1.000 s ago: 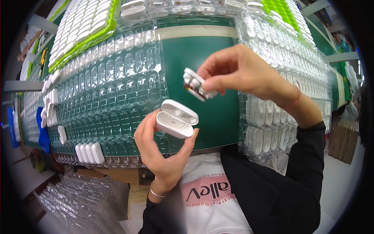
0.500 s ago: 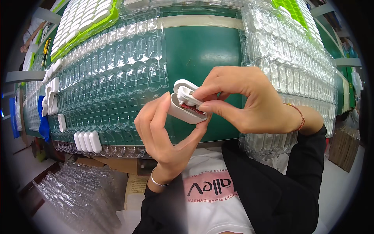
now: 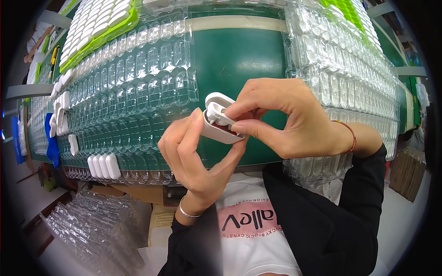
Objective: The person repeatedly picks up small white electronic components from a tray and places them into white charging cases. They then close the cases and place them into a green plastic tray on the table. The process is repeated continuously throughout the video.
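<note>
A small white earbud charging case (image 3: 220,134) with its lid tipped open is held over the green mat. My left hand (image 3: 191,161) grips it by both ends between thumb and fingers. A white plastic insert (image 3: 215,110) is partly inside the mouth of the case, tilted, with something dark red showing beneath it. The thumb and forefinger of my right hand (image 3: 294,122) pinch the insert's right side and partly hide it.
Clear blister trays (image 3: 138,69) cover the left of the green table (image 3: 237,60), with several closed white cases (image 3: 103,166) at the near edge. More clear trays (image 3: 345,73) lie right. Green trays (image 3: 133,20) of white pieces stand far left and far right.
The insert has tilted and shifted slightly left and down into the case. Both hands have moved only a little and keep their grip.
</note>
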Motion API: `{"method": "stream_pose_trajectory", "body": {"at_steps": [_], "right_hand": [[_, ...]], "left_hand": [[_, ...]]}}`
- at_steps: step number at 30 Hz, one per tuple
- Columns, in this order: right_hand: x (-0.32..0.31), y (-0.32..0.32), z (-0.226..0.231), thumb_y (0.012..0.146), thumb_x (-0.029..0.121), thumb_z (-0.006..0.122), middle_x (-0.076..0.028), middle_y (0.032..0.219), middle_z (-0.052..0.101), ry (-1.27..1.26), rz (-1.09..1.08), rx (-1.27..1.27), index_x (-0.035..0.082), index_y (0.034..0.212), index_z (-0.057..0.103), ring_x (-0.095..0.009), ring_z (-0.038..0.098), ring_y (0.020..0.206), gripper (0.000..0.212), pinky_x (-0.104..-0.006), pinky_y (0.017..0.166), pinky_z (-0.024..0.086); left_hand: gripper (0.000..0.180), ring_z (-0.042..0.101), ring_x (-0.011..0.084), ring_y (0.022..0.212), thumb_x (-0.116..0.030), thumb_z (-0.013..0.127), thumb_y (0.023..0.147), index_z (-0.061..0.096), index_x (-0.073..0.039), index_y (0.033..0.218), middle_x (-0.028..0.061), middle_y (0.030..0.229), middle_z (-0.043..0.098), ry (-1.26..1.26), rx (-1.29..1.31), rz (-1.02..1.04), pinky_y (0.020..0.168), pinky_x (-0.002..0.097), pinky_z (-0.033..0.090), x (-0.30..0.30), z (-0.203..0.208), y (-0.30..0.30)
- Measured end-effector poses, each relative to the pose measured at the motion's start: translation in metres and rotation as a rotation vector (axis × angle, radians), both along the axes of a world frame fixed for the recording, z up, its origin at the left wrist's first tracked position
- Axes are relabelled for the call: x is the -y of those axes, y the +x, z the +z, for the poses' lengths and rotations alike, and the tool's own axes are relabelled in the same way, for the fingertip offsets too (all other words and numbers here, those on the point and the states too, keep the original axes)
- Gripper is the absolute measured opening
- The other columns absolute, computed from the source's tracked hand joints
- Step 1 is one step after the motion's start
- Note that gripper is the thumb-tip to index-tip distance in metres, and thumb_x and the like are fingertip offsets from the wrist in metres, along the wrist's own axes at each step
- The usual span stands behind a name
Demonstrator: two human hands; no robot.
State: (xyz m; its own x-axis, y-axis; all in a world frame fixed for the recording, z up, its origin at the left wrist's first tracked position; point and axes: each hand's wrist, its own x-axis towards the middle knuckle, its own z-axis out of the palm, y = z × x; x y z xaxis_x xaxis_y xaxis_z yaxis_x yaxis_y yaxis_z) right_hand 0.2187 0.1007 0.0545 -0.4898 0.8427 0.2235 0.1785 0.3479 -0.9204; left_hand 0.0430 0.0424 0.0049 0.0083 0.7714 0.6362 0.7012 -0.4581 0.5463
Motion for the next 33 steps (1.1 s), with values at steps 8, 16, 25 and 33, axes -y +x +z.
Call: {"method": "stream_pose_trajectory", "body": {"at_steps": [8, 16, 25, 33], "right_hand": [[0.001, -0.001, -0.004, 0.078, -0.002, 0.069, -0.01, 0.077, 0.065, 0.105, -0.02, 0.065, 0.0, 0.088, 0.071, -0.023, 0.063, 0.061, 0.011, -0.0312, 0.054, 0.049], [0.005, -0.002, -0.007, 0.077, 0.0, 0.071, -0.011, 0.077, 0.064, 0.143, -0.005, 0.07, 0.001, 0.088, 0.07, -0.027, 0.062, 0.063, 0.01, -0.0349, 0.054, 0.047], [0.005, -0.001, -0.007, 0.073, -0.012, 0.07, -0.013, 0.084, 0.069, 0.15, 0.046, 0.107, 0.0, 0.093, 0.071, -0.025, 0.068, 0.071, 0.023, -0.0285, 0.061, 0.053], [0.005, 0.001, -0.012, 0.071, -0.014, 0.067, -0.012, 0.079, 0.065, 0.169, 0.054, 0.141, 0.0, 0.091, 0.069, -0.026, 0.065, 0.067, 0.024, -0.0303, 0.057, 0.05]], "left_hand": [[0.079, 0.058, 0.0289, 0.103, -0.006, 0.092, 0.054, 0.055, 0.0, 0.123, 0.014, 0.114, 0.057, 0.002, -0.022, -0.002, 0.087, 0.0394, 0.048, 0.0, 0.001, 0.0], [0.079, 0.058, 0.0289, 0.1, -0.006, 0.092, 0.052, 0.056, 0.0, 0.122, 0.014, 0.112, 0.057, 0.028, -0.036, -0.001, 0.085, 0.0392, 0.048, 0.0, 0.001, -0.001], [0.079, 0.058, 0.029, 0.098, -0.008, 0.094, 0.05, 0.056, 0.001, 0.119, 0.0136, 0.109, 0.057, 0.049, -0.027, 0.019, 0.084, 0.0389, 0.048, 0.001, 0.0, 0.001], [0.072, 0.057, 0.0308, 0.092, -0.011, 0.092, 0.055, 0.058, 0.002, 0.117, 0.0133, 0.109, 0.06, 0.111, -0.08, -0.044, 0.08, 0.0405, 0.046, -0.004, -0.006, 0.0]]}}
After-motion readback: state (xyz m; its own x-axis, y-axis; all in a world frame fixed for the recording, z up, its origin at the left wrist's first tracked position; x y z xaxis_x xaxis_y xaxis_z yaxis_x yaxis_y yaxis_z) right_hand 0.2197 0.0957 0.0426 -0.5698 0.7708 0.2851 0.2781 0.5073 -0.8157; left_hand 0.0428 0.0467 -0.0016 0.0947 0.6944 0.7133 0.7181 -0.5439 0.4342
